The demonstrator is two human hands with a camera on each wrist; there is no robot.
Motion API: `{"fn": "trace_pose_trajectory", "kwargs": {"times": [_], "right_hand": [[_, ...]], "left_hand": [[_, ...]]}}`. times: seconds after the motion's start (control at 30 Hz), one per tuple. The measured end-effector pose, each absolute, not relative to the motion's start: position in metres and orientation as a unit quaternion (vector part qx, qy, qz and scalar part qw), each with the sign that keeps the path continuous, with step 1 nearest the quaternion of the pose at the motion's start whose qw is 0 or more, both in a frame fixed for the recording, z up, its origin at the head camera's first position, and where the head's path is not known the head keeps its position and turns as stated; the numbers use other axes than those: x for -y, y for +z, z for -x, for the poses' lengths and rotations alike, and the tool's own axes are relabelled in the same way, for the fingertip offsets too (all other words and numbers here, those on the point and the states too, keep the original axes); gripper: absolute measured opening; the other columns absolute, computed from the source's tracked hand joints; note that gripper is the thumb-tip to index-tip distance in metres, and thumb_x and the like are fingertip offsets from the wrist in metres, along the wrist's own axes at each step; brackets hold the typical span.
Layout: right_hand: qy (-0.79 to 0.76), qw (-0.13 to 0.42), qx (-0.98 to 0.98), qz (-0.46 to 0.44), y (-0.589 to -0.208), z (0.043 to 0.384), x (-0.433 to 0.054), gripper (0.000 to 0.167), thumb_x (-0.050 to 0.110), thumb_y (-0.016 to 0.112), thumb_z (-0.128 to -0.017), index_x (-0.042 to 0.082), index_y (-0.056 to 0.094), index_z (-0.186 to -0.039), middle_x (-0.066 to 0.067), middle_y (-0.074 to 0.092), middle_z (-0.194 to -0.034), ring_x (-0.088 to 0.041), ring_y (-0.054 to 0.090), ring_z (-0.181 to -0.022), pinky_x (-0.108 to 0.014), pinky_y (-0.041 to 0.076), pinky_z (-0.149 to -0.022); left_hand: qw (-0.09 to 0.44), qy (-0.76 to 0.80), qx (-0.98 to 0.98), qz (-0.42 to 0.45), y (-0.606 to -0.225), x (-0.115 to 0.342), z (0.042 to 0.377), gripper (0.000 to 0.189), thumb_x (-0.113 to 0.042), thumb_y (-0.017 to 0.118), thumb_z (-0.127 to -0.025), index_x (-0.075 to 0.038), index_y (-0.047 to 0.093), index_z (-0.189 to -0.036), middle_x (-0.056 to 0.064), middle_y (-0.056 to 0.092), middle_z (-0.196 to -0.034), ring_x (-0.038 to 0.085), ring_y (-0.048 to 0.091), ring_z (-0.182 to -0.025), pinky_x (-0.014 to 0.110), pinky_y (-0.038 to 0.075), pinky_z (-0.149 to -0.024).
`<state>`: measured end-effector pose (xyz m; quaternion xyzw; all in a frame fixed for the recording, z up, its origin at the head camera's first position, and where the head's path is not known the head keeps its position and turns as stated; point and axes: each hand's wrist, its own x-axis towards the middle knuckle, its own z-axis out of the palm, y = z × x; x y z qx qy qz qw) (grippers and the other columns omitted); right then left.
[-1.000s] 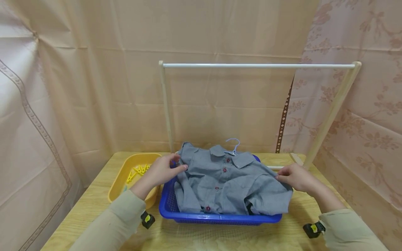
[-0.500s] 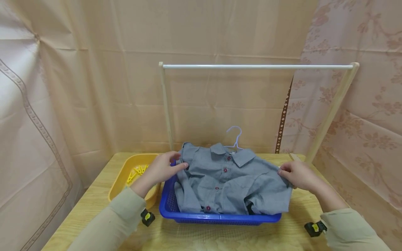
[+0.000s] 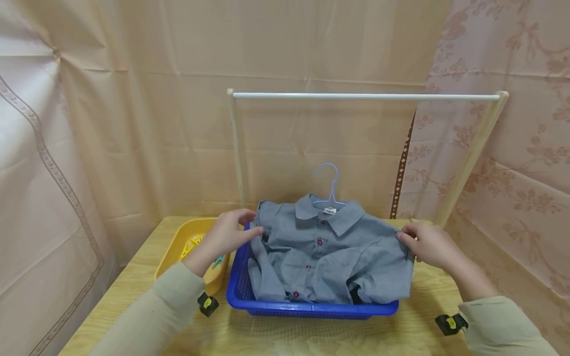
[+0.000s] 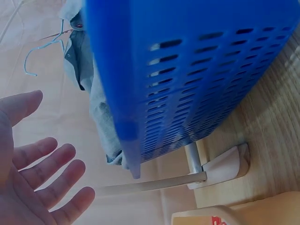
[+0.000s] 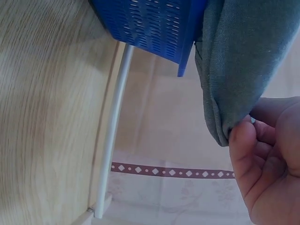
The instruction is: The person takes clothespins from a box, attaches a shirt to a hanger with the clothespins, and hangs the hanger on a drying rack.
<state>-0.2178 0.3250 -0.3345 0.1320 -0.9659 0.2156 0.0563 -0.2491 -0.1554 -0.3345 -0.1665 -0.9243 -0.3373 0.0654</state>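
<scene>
A grey button-up shirt (image 3: 329, 257) with dark red buttons lies in a blue plastic basket (image 3: 311, 309). The hook of a pale blue clothes hanger (image 3: 332, 184) stands up out of its collar; the hanger's arms are inside the shirt. My right hand (image 3: 429, 244) pinches the shirt's shoulder on the right, and the right wrist view shows the grey cloth (image 5: 241, 70) drawn to a point at the thumb and fingers. My left hand (image 3: 227, 235) is beside the left shoulder, its fingers spread and apart from the cloth in the left wrist view.
A yellow tray (image 3: 166, 257) with yellow and teal clothespins (image 3: 191, 244) stands left of the basket, partly behind my left forearm. Behind rises a drying rack with a white rail (image 3: 365, 96) and wooden posts. Everything stands on a wooden table (image 3: 276, 341) before beige curtains.
The hanger's hook has risen and tilted upright, and the collar has lifted and spread with it. My right hand has moved slightly right and up with the shirt's shoulder. The left hand stays nearly in place.
</scene>
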Motion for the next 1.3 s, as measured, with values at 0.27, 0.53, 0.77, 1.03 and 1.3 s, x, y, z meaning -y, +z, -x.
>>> {"fn": "trace_pose_trajectory", "kwargs": {"times": [0.27,0.53,0.77,1.03,1.3], "right_hand": [[0.174,0.127,0.962,-0.165,-0.335,0.219,-0.322,0.026,0.021,0.065,-0.102,0.017,0.061,-0.076,0.006,0.052,-0.062,-0.011,0.05,-0.052,-0.03,0.042,-0.05],[0.118,0.234,0.943,-0.207,-0.333,0.218,-0.318,0.025,0.015,0.067,-0.099,0.016,0.061,-0.075,0.009,0.047,-0.06,-0.008,0.043,-0.052,-0.03,0.037,-0.05],[0.105,0.286,0.929,-0.208,-0.33,0.218,-0.318,0.012,0.01,0.069,-0.097,0.009,0.068,-0.086,0.003,0.06,-0.069,-0.013,0.054,-0.06,-0.038,0.044,-0.055],[0.109,0.347,0.909,-0.204,-0.327,0.218,-0.314,0.008,0.006,0.071,-0.095,0.006,0.068,-0.088,-0.006,0.067,-0.075,-0.02,0.061,-0.061,-0.042,0.048,-0.054],[0.102,0.402,0.885,-0.21,-0.324,0.221,-0.309,0.005,0.003,0.075,-0.091,0.001,0.07,-0.092,-0.017,0.071,-0.085,-0.033,0.068,-0.07,-0.052,0.054,-0.059]], "left_hand": [[0.074,-0.337,0.922,0.176,-0.328,0.159,0.246,0.054,-0.044,0.073,-0.093,-0.009,0.065,-0.134,0.01,0.066,-0.129,0.027,0.061,-0.115,0.047,0.055,-0.091],[0.092,-0.339,0.917,0.188,-0.323,0.163,0.245,0.049,-0.041,0.074,-0.094,-0.011,0.067,-0.131,0.007,0.067,-0.127,0.027,0.061,-0.115,0.047,0.053,-0.094],[0.119,-0.339,0.912,0.2,-0.319,0.166,0.243,0.048,-0.039,0.074,-0.094,-0.007,0.067,-0.13,0.007,0.069,-0.124,0.028,0.063,-0.113,0.048,0.053,-0.094],[0.157,-0.36,0.894,0.215,-0.314,0.174,0.239,0.045,-0.033,0.075,-0.094,-0.005,0.067,-0.128,0.012,0.07,-0.122,0.031,0.065,-0.111,0.051,0.055,-0.089],[0.178,-0.375,0.885,0.21,-0.31,0.184,0.238,0.044,-0.031,0.075,-0.095,-0.006,0.066,-0.129,0.012,0.07,-0.121,0.031,0.066,-0.107,0.05,0.056,-0.086]]}}
